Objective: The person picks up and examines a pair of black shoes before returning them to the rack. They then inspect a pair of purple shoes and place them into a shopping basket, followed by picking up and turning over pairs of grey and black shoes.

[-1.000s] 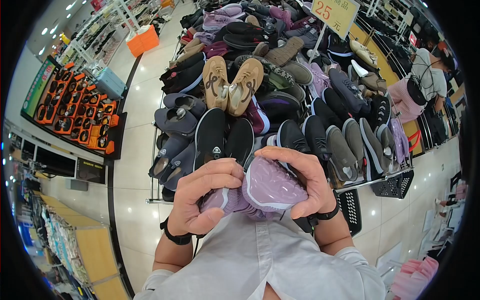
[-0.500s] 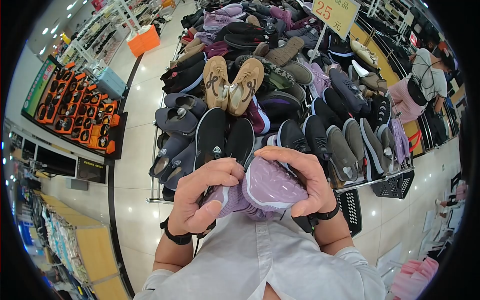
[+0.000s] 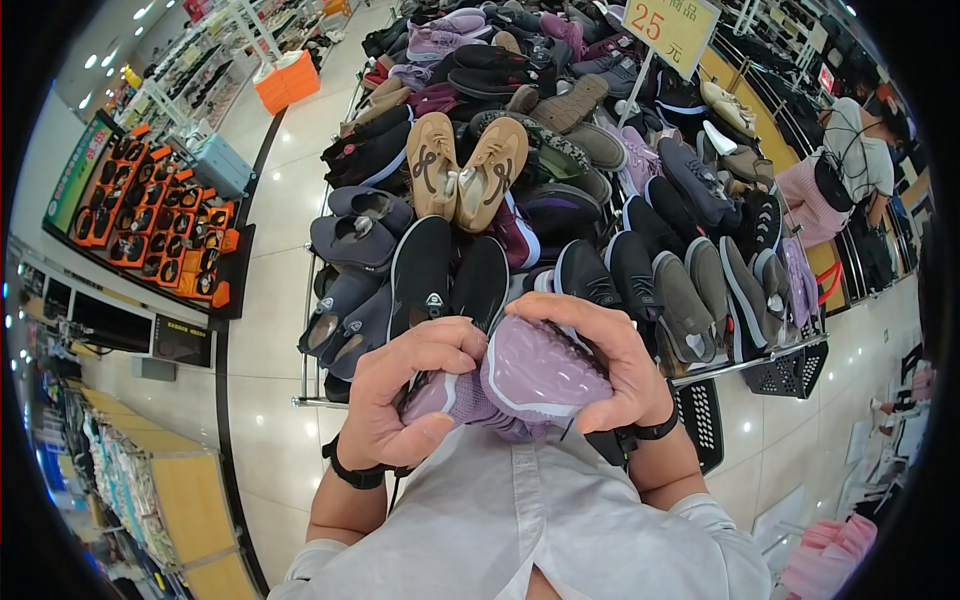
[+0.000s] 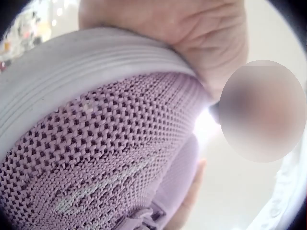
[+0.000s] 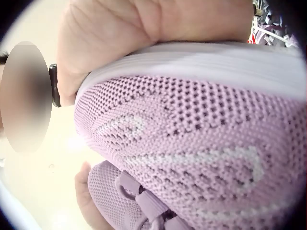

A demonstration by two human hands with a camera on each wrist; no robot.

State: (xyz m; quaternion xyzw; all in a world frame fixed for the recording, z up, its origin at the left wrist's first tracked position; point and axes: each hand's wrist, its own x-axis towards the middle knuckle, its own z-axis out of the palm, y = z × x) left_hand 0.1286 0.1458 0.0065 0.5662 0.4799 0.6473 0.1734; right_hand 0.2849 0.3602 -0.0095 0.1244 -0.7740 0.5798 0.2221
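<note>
Since the earlier frame, the lilac shoe (image 3: 550, 372) has tipped slightly; your right fingers (image 3: 588, 316) grasp it, your left fingers (image 3: 425, 352) its mate (image 3: 458, 402), before your shirt (image 3: 485, 520): tilt slowly, thumbs supporting both evenly.

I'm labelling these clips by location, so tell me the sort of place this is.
Probably a discount shoe section in a shop: shoes heaped on a wire-framed stand, a price sign reading 25 above them, and an orange display of small goods.
</note>
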